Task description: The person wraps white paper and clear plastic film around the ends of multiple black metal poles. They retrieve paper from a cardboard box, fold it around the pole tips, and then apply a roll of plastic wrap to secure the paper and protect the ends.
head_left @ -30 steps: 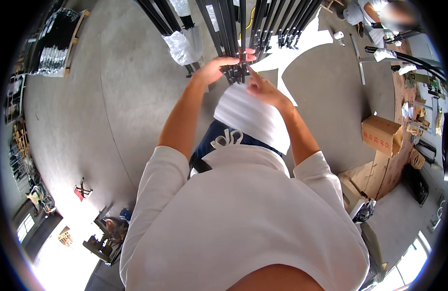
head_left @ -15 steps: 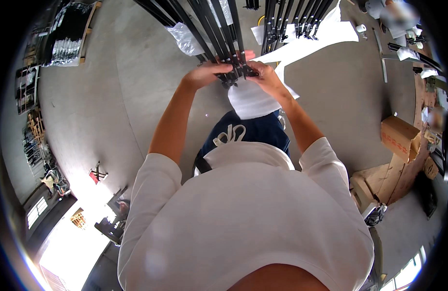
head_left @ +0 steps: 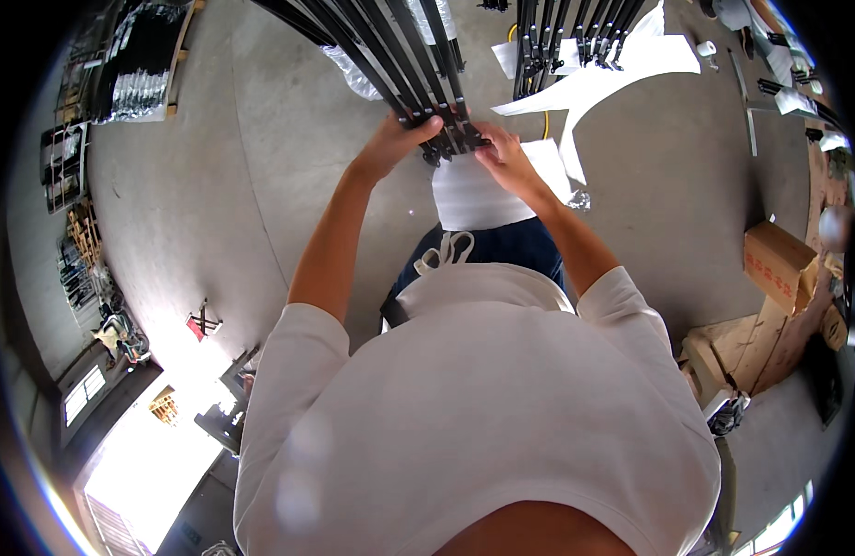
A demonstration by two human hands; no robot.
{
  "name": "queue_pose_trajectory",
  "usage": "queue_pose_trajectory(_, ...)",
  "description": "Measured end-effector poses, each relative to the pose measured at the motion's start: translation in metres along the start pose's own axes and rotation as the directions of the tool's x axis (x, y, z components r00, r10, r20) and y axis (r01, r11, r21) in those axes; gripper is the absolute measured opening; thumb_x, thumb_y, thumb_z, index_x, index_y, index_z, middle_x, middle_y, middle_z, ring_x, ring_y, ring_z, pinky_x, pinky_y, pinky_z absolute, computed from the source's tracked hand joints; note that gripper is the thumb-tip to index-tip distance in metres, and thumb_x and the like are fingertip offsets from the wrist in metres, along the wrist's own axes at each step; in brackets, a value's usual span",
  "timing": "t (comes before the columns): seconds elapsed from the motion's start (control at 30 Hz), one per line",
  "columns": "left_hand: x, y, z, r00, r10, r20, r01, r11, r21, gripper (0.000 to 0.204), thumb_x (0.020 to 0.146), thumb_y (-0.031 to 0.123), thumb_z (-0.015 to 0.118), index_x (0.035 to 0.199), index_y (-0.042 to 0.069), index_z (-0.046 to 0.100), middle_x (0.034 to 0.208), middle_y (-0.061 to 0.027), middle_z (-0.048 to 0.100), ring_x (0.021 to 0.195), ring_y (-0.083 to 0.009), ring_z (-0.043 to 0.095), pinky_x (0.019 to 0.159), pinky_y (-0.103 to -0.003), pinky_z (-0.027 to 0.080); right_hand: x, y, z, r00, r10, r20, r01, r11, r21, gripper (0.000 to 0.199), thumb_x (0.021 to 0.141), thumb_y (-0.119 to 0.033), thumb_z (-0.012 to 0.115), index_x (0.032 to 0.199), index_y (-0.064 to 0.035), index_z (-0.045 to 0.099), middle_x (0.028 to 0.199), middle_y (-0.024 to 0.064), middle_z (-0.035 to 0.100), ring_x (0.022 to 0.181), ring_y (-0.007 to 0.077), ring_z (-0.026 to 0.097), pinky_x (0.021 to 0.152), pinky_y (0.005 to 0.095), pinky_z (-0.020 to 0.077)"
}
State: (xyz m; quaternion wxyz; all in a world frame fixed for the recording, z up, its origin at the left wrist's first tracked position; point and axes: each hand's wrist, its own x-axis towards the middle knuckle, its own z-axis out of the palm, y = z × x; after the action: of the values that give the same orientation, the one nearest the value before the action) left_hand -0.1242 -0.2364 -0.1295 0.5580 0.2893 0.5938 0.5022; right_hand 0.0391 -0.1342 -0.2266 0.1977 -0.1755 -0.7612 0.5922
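Observation:
In front of me at the top middle, a bundle of long black metal tubes (head_left: 411, 69) slants away toward the upper edge, its near ends at my hands. My left hand (head_left: 397, 141) wraps the bundle from the left, thumb across the tubes. From the right, my right hand (head_left: 503, 156) grips the near ends, where small dark fittings stick out. A sheet of white foam wrap (head_left: 478, 196) lies just below those ends, over my lap. Clear plastic wrap (head_left: 352, 74) hangs beside the tubes. The fingers underneath are partly hidden.
More black tubes (head_left: 576, 42) lie at the upper right on white foam sheeting (head_left: 645, 69). A cardboard box (head_left: 779, 264) stands at the right. Wrapped black stock (head_left: 140, 65) sits on a pallet at the upper left. A red folding stool (head_left: 203, 322) is at the lower left.
My left hand's fingers have closed further around the tubes, and its thumb lies along them. The white foam over my lap shows more spread out to the right. The view has shifted slightly.

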Motion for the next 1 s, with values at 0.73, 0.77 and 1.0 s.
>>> queue_pose_trajectory(0.73,0.004,-0.007,-0.006,0.989,0.025,0.145,-0.088,0.889,0.449,0.041,0.061,-0.009,0.054,0.097,0.008,0.058,0.114,-0.0019,0.05,0.099,-0.0179,0.047,0.083,-0.028,0.038,-0.009,0.011,-0.024,0.988,0.125,0.093,-0.081,0.919,-0.385,0.034,0.067,-0.019,0.065,0.098,-0.0132,0.053,0.076,0.0003,0.059,0.083,0.0167,0.053,0.081,0.0373,0.0256)
queue_pose_trajectory(0.77,0.005,-0.011,-0.008,0.985,0.045,0.169,-0.121,0.875,0.47,0.043,0.059,-0.008,0.057,0.099,0.008,0.056,0.111,-0.0026,0.051,0.101,-0.0188,0.046,0.085,-0.029,0.037,-0.006,0.015,-0.028,0.976,0.161,0.144,-0.077,0.883,-0.463,0.026,0.067,-0.021,0.065,0.091,-0.0127,0.057,0.075,-0.0001,0.059,0.082,0.0174,0.053,0.081,0.0373,0.0259)
queue_pose_trajectory(1.0,0.002,-0.019,-0.013,0.984,0.142,0.111,-0.18,0.788,0.588,0.039,0.063,-0.002,0.057,0.101,0.006,0.054,0.108,-0.0085,0.052,0.095,-0.0223,0.05,0.082,-0.03,0.038,0.039,0.008,-0.023,0.982,-0.011,0.188,0.094,0.895,-0.437,0.012,0.067,-0.015,0.062,0.078,-0.0102,0.06,0.082,0.0016,0.061,0.082,0.0203,0.055,0.088,0.0428,0.0266)
